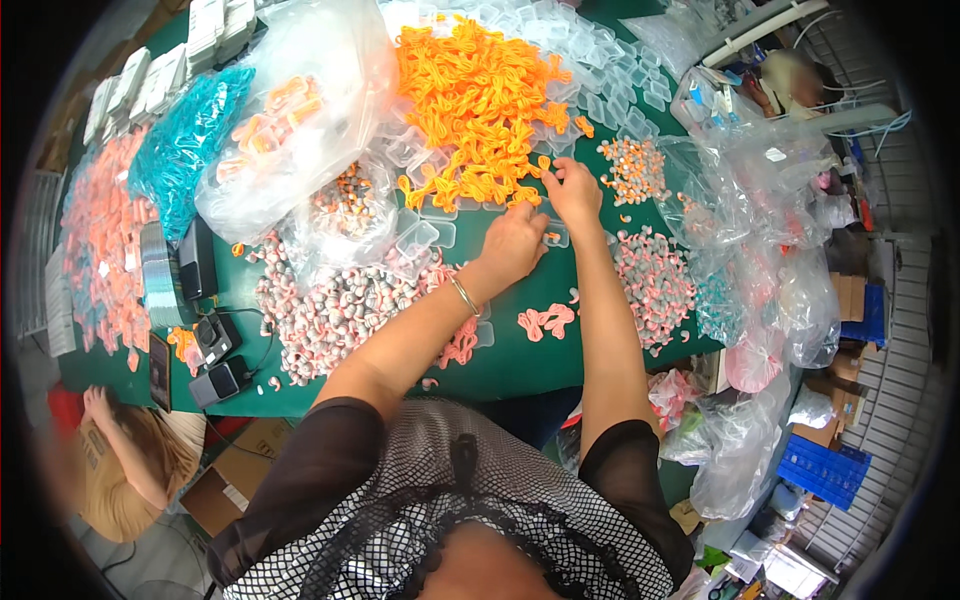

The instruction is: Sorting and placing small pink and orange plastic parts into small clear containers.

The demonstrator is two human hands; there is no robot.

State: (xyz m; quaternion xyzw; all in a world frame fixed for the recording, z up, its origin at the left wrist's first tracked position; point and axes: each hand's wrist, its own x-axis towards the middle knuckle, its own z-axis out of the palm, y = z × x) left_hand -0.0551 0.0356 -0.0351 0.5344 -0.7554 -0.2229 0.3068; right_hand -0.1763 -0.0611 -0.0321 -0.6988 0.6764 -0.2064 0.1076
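A heap of bright orange looped cords point(470, 90) lies at the far middle of the green table, over small clear plastic boxes. At its near right edge, my right hand point(573, 192) pinches one orange looped cord point(543, 162) between thumb and fingers. My left hand point(514, 242) is beside it with curled fingers at the heap's lower edge; whatever they hold is hidden. A small clear box point(556, 235) with a bit of orange in it lies between my wrists. Two pink looped cords point(546, 321) lie nearer me.
Grey-and-pink small pieces point(335, 320) spread at left, with another pile point(652, 285) at right. Orange-and-grey pieces point(634, 170) lie beyond it. A large clear bag point(300, 120) and a teal bag point(190, 140) stand at the far left. Black devices point(220, 380) sit near the left edge.
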